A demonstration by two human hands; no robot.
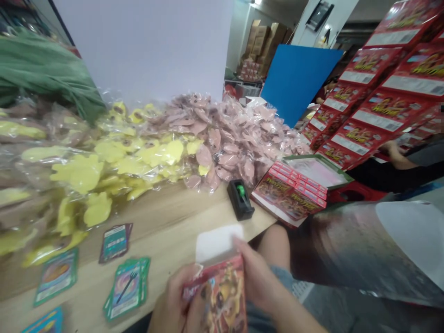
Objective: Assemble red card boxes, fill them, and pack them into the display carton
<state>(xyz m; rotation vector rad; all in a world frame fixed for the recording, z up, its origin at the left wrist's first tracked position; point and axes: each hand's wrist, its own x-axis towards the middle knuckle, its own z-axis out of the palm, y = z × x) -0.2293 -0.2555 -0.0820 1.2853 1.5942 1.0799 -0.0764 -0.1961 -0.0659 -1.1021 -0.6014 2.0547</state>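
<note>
Red pack [217, 296], printed with a busy orange-and-red picture, seen from my remote head view at the near edge of the frame, with a white flap [218, 243] standing up from its far end. Both hands grip it. My left hand [173, 300] is closed around the pack's lower left side, fingers curled, leaving a narrow hold. My right hand [256, 282] pinches the right edge, its fingers reaching just below the flap. The pack sits over the near edge of a pale wood surface [149, 231], and my knee [274, 245] shows just beyond it to the right.

On the surface, left of the hands: a fanned stack of green-edged cards [126, 289], with single cards [115, 243] and [55, 276] near it, and another [43, 321] cut off by the frame's near edge. Farther along are a black tape dispenser [240, 199] with a green core and a tray of red boxes [289, 192], beside an open green-rimmed box [317, 169].

Beyond these lie heaped plastic bags of yellow shapes [79, 173] and pink shapes [222, 148], with a green bundle [41, 69] at far left. Stacked red cartons [391, 88] rise at right, a co-worker's arm [391, 155] below them. A white board [138, 46] and a blue board [298, 78] stand far off.
</note>
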